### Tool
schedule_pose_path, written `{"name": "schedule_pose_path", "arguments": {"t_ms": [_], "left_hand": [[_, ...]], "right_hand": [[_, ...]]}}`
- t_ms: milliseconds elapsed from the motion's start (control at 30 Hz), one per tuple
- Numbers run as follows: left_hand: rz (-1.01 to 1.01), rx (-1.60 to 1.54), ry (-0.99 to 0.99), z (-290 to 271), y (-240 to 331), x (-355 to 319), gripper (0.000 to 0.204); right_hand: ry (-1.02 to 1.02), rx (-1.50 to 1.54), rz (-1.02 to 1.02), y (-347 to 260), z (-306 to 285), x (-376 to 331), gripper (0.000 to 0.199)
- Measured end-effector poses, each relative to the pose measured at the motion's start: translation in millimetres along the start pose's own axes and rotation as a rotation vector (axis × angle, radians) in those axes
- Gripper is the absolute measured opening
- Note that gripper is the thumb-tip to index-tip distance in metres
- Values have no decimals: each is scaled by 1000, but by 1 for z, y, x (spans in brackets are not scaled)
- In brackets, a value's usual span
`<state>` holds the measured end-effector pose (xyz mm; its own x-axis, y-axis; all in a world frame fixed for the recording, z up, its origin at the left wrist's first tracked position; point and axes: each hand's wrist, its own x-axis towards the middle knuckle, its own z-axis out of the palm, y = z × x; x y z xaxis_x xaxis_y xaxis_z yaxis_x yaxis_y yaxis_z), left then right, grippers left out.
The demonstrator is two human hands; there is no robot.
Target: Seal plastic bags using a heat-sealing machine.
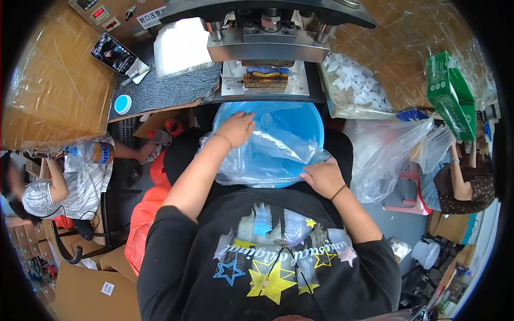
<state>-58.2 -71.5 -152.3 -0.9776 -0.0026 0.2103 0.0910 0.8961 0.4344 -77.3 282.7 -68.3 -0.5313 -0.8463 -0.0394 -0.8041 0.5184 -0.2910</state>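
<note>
Clear plastic film is what both your hands are on: a thin bag [267, 152] draped as a liner over the blue basin [300, 125] in your lap. Your left hand [235, 128] lies flat, fingers spread, pressing the film against the basin's far-left rim, with no closed grip on anything. Your right hand [323, 177] has its fingers curled over the near-right rim, pinching a fold of the bag there. The film is bunched and wrinkled along the near edge and looks smoother across the far side.

By the look of it, you are at the lining step, and the bag is not yet seated all round. Your next move calls for drawing the slack over the rim evenly, gently, since the film could tear.

Beyond the basin, the press machine [267, 45] stands at the desk's near edge, with a bag of small white parts [353, 85] to its right.
</note>
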Motion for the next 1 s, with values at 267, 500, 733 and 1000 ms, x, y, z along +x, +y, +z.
{"name": "schedule_pose_path", "arguments": {"t_ms": [267,500,733,1000], "left_hand": [[-417,-618,-1263,-22,9,1,80],[-527,-1223,-803,-44,15,-49,31],[103,-341,-66,-106,7,-61,28],[-264,549,207,-5,-103,11,35]], "right_hand": [[203,-265,233,-7,-6,-25,20],[107,-227,507,10,13,-17,20],[132,-356,468,62,2,49,44],[408,-192,451,144,59,174,52]]}}
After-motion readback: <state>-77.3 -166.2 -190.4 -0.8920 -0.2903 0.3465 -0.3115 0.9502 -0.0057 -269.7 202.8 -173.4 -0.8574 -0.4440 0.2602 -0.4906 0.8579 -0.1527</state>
